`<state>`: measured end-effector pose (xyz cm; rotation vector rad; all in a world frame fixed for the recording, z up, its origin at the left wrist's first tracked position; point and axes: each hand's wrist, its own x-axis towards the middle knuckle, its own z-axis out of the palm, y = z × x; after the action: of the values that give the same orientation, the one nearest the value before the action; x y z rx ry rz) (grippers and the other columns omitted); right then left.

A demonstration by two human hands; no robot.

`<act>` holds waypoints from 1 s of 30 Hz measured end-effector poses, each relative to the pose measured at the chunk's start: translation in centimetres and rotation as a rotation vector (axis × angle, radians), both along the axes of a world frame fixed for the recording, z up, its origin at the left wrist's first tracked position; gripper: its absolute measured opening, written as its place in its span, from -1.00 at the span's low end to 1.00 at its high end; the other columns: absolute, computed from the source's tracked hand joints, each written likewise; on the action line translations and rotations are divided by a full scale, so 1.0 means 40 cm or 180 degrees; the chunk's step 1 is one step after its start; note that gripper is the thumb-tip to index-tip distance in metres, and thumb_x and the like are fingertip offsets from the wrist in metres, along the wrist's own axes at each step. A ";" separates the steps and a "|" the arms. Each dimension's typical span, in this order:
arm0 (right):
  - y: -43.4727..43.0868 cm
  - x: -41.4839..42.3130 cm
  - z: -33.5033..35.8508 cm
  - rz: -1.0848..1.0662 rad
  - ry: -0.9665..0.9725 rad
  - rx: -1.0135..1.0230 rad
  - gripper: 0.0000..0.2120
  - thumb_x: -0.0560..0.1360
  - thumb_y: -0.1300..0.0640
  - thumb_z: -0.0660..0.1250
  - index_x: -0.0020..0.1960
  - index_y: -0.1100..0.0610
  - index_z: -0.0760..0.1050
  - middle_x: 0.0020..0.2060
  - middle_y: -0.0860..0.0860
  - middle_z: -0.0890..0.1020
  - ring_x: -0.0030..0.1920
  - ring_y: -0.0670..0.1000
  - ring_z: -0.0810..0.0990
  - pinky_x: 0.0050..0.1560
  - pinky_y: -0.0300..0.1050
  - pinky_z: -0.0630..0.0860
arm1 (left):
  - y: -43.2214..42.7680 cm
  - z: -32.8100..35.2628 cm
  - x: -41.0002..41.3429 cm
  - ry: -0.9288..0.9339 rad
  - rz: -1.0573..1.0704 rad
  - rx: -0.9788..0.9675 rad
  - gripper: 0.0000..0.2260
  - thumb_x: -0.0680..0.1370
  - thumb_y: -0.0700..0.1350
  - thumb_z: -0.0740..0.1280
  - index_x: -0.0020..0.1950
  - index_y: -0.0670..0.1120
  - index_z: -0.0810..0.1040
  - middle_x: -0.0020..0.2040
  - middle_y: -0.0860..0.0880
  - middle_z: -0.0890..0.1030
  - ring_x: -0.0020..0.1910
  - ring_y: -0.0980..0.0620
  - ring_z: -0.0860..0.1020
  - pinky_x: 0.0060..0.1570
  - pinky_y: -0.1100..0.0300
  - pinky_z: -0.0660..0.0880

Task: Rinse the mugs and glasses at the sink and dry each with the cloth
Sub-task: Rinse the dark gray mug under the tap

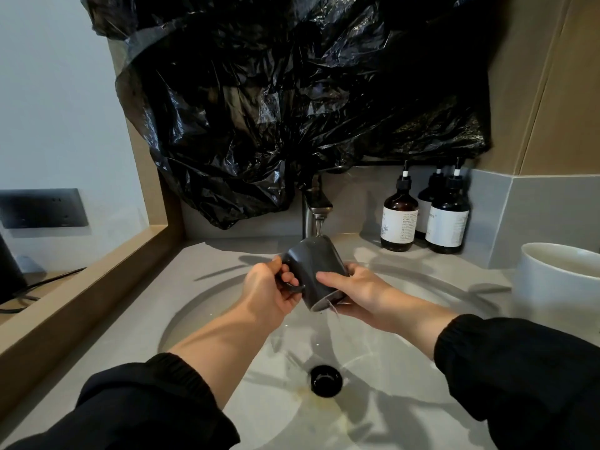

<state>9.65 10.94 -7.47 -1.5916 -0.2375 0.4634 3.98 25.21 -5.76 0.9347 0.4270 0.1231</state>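
You're holding the dark grey ceramic mug tilted under the running brushed-metal tap, over the round pale sink basin.
Left hand is gripping the handle, fingers curling through it. Right hand is wrapping the mug's lower end. From the mug, tap is sitting at 12 o'clock, black drain at 6, amber pump bottles at 2.

Right fingers — tips behind mug

Dark mug tilted under running tap — left grip on handle, right grip cradling its body
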 end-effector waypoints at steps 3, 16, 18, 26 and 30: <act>-0.022 0.009 0.003 -0.0092 0.0123 0.0070 -0.66 0.43 0.09 0.45 0.13 0.18 0.47 -0.12 0.13 0.65 -0.14 0.04 0.63 -0.15 -0.13 0.54 | -0.013 -0.002 0.010 0.0022 -0.0120 0.0142 -0.68 0.65 -0.08 0.15 -0.29 -0.12 0.42 -0.48 -0.02 0.43 -0.38 0.03 0.42 -0.21 0.13 0.42; -0.097 0.030 -0.002 -0.0142 0.0131 0.0303 -0.69 0.41 0.16 0.45 0.13 0.20 0.55 -0.19 0.08 0.69 -0.18 -0.01 0.63 -0.12 -0.19 0.49 | -0.051 -0.029 0.055 -0.0296 0.0002 0.1190 -0.88 0.60 -0.26 0.25 -0.01 -0.28 0.54 0.00 -0.24 0.61 0.00 -0.15 0.63 -0.12 0.13 0.62; -0.101 0.033 -0.005 -0.0068 0.0017 0.0087 -0.71 0.41 0.18 0.45 0.12 0.15 0.55 -0.18 0.03 0.68 -0.14 -0.03 0.60 -0.10 -0.20 0.43 | -0.053 -0.032 0.058 -0.0334 0.0037 0.1139 -0.87 0.60 -0.29 0.24 0.05 -0.33 0.54 0.05 -0.28 0.62 0.02 -0.17 0.63 -0.17 0.14 0.63; -0.093 0.040 -0.011 -0.0081 -0.0313 0.0255 -0.47 0.30 0.48 0.44 0.22 0.21 0.44 0.05 0.16 0.65 0.06 0.12 0.63 0.00 -0.12 0.56 | -0.053 -0.027 0.048 -0.0559 -0.0174 0.1382 -0.81 0.63 -0.29 0.19 -0.08 -0.14 0.57 0.01 -0.21 0.64 0.04 -0.12 0.62 -0.05 0.11 0.60; -0.102 0.052 -0.015 -0.0101 -0.0166 0.0273 -0.46 0.29 0.39 0.48 0.24 0.20 0.46 0.07 0.14 0.66 0.10 0.12 0.62 0.11 -0.06 0.53 | -0.056 -0.027 0.047 -0.0573 -0.0247 0.1315 -0.81 0.64 -0.28 0.16 0.00 -0.19 0.56 0.07 -0.25 0.63 0.08 -0.15 0.62 -0.09 0.14 0.61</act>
<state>11.72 6.87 -8.06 -1.5226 -0.2680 0.3824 5.85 22.98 -6.82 1.3327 0.1991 0.2284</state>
